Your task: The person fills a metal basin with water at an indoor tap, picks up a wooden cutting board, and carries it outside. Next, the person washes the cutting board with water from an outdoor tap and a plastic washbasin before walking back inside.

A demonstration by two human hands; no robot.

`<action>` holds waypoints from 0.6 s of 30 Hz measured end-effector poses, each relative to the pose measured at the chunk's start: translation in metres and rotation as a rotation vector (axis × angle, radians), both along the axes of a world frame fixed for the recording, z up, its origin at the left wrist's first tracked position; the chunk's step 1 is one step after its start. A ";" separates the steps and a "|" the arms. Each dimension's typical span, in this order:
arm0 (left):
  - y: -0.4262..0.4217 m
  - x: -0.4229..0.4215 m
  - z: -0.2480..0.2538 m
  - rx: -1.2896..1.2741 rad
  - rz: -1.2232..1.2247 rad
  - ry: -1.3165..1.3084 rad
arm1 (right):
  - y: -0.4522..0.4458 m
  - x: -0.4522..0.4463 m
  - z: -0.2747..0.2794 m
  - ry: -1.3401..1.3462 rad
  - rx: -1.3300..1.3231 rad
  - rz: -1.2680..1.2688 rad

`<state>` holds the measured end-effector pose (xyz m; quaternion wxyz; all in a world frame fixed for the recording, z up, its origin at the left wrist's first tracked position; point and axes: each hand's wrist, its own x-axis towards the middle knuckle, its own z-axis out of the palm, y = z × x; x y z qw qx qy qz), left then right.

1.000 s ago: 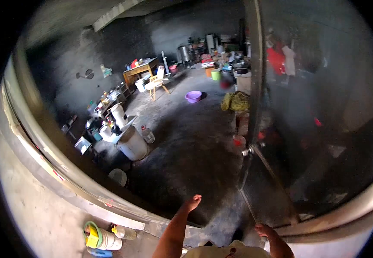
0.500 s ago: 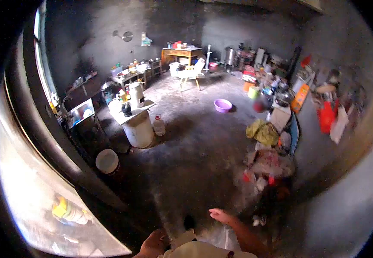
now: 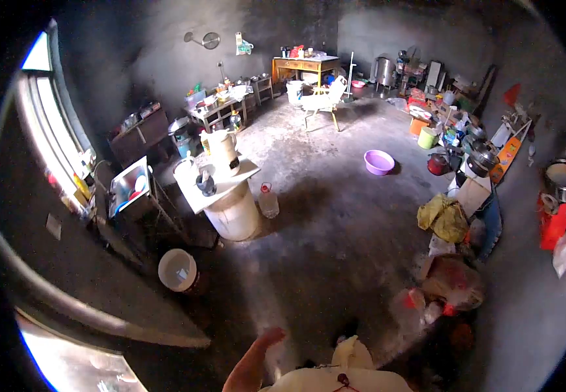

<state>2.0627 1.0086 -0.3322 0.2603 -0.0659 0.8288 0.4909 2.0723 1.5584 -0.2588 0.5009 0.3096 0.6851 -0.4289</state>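
My left hand (image 3: 272, 336) hangs in front of my body at the bottom of the view, above the dark floor (image 3: 322, 255). Its fingers are too dim and blurred to make out, and nothing shows sticking out of it. My right hand is out of sight. My pale top (image 3: 322, 379) fills the bottom edge, and the tip of a dark shoe (image 3: 343, 340) shows just beyond it. Nearest on the left stands a white bucket (image 3: 178, 270); at the right lies a pile of plastic bags (image 3: 453, 284).
A board-topped drum (image 3: 234, 215) carries jugs, with a clear bottle (image 3: 268, 201) beside it. Further back are a purple basin (image 3: 379, 163), a chair (image 3: 325, 99) and a wooden desk (image 3: 306, 65). Pots and a yellow-green sack (image 3: 444, 219) line the right wall.
My view has moved forward into the room and turned left. My left hand has swung forward, and my right hand, seen earlier at the bottom, has left the view.
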 end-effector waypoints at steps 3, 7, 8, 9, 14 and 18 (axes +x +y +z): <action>-0.018 -0.051 0.006 0.015 0.122 -0.084 | -0.005 -0.056 -0.010 -0.032 0.010 -0.021; -0.059 -0.084 0.005 0.295 0.462 -0.108 | -0.012 -0.178 -0.009 -0.030 0.011 0.012; -0.073 -0.091 0.009 0.263 0.437 -0.134 | -0.015 -0.212 -0.004 -0.022 0.011 0.027; -0.088 -0.105 0.028 -0.035 0.162 -0.122 | -0.018 -0.250 0.001 -0.005 0.005 0.059; -0.089 -0.157 0.129 -0.284 0.116 -0.168 | -0.045 -0.467 0.040 0.160 -0.035 0.344; -0.100 -0.164 0.155 -0.052 0.186 -0.196 | -0.144 -0.645 0.132 0.546 -0.008 0.797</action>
